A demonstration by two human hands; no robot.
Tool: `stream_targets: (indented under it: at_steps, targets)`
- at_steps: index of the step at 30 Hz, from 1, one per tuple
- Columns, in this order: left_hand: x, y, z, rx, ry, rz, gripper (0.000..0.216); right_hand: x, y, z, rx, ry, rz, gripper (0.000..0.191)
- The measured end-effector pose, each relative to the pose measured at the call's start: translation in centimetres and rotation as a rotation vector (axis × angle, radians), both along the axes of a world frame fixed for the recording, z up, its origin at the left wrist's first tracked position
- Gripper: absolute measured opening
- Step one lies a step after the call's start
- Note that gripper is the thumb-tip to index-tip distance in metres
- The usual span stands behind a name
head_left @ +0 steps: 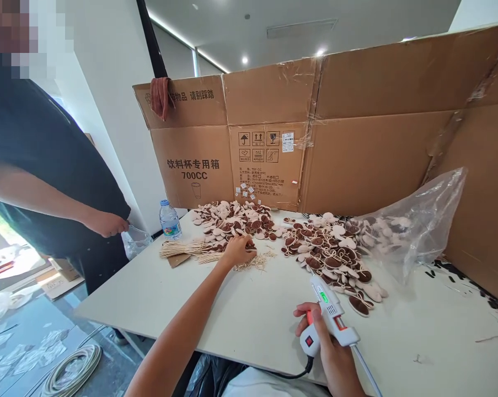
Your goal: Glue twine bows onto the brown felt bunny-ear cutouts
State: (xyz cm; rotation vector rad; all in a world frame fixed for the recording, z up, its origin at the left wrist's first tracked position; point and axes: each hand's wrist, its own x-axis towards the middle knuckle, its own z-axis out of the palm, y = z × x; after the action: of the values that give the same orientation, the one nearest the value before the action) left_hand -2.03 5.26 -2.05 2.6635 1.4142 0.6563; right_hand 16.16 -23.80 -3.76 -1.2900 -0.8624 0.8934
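Observation:
A white hot glue gun (329,309) with a glue stick out of its back is in my right hand (327,336), fingers wrapped round the handle, above the table's near side. Its nozzle points at a heap of brown and cream felt pieces with looped cords (331,242). My left hand (238,251) reaches to the front edge of another heap of felt pieces (228,218). Its fingers are bent together there, and what lies between them is hidden. Beside it are a bundle of cream cords (182,248) and loose cords (259,261).
Cardboard sheets (265,99) stand as a wall behind the white table (240,309). A water bottle (170,220) is at the left edge, a clear bag of pieces (414,231) at right. At left, another person's hand (108,223) holds a plastic bag (135,241). Coiled cable (75,369) lies on the floor.

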Motion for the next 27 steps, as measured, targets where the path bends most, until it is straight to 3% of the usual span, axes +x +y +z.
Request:
stream_targets:
  at_steps: [5,8,10,14,16,18,21,24,27]
  targets:
    - [0.1,-0.5,0.8,0.015,-0.074,0.009,0.013,0.1,0.0,-0.3,-0.007,0.007,0.003,0.054]
    - [1.0,-1.5,1.4,0.034,-0.113,-0.06,0.016,0.2,0.2,-0.7,-0.009,-0.001,0.014,0.055]
    - [1.9,-2.4,1.5,0.012,-0.117,-0.182,0.016,0.3,0.4,-1.0,0.004,0.001,0.009,0.056]
    - [3.7,-4.5,1.2,-0.109,-0.056,-0.594,0.021,0.5,0.4,-1.1,0.019,-0.003,-0.007,0.055]
    - [4.3,-5.1,1.2,-0.124,-0.043,-0.677,0.032,0.5,0.3,-1.1,0.012,-0.011,0.004,0.055]
    - [4.6,-5.0,1.4,-0.107,-0.1,-0.63,0.035,0.6,0.3,-1.1,0.006,-0.008,0.02,0.054]
    - [4.7,-3.4,1.8,-0.032,-0.183,-0.435,0.034,0.5,0.3,-1.3,0.007,0.012,0.028,0.054]
    - [4.8,-1.2,1.6,-0.003,-0.071,-0.305,0.029,0.5,0.5,-1.4,0.023,0.018,0.023,0.053]
    - [5.1,0.2,0.7,-0.037,-0.024,-0.276,0.024,0.4,0.5,-1.1,0.013,0.013,0.021,0.052]
